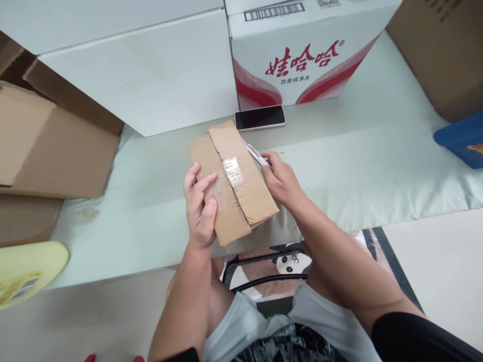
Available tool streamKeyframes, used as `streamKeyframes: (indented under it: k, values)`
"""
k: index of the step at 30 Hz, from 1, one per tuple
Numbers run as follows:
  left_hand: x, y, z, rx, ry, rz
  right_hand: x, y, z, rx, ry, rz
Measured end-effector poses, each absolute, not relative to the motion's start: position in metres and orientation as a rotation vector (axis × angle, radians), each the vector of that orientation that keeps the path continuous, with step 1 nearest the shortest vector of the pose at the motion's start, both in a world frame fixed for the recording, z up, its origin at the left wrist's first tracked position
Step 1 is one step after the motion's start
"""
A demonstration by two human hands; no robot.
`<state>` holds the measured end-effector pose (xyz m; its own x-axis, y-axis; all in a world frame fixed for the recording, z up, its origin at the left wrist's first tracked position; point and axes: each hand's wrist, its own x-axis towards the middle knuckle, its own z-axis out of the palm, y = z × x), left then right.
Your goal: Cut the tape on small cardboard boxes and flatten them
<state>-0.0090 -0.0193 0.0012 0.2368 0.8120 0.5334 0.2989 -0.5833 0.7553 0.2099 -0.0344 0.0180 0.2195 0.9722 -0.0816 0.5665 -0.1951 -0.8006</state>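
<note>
A small brown cardboard box (230, 201) is held tilted over the front edge of the pale green cloth. A piece of clear tape (233, 170) crosses the seam between its flaps. My left hand (200, 208) grips the box along its left side, thumb and fingers on the top face. In my right hand (281, 178) is a utility knife (257, 154), its handle between thumb and fingers. The knife points up and left, and its tip end lies against or behind the box's right edge, so the blade is hidden.
A phone (260, 118) lies before a white and red carton (290, 60). Beside that carton stands a plain white box (151, 75). Brown cartons (56, 141) are stacked at left, another (441, 55) at right. A blue container (464, 138) and a yellow-green object (30, 271) flank the cloth (358, 166).
</note>
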Motion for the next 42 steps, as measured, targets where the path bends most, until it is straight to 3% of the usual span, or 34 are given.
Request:
streamKeyframes:
  k: [12, 20, 29, 36, 42]
  values:
    - [-0.008, -0.018, 0.0, 1.99, 0.989, 1.335, 0.208, -0.04, 0.022, -1.759, -1.332, 0.714]
    - [0.0, -0.023, 0.002, 1.986, 1.059, 1.366, 0.222, -0.046, 0.049, -1.331, -0.877, 1.033]
    - [0.026, -0.043, 0.002, 2.073, 1.031, 1.369, 0.221, -0.061, 0.073, -1.134, -0.814, 0.903]
    - [0.028, -0.049, 0.004, 2.089, 0.996, 1.33, 0.215, -0.072, 0.097, -1.074, -0.771, 1.107]
    - [0.025, -0.047, 0.004, 2.107, 0.984, 1.311, 0.209, -0.076, 0.097, -1.071, -0.819, 1.078]
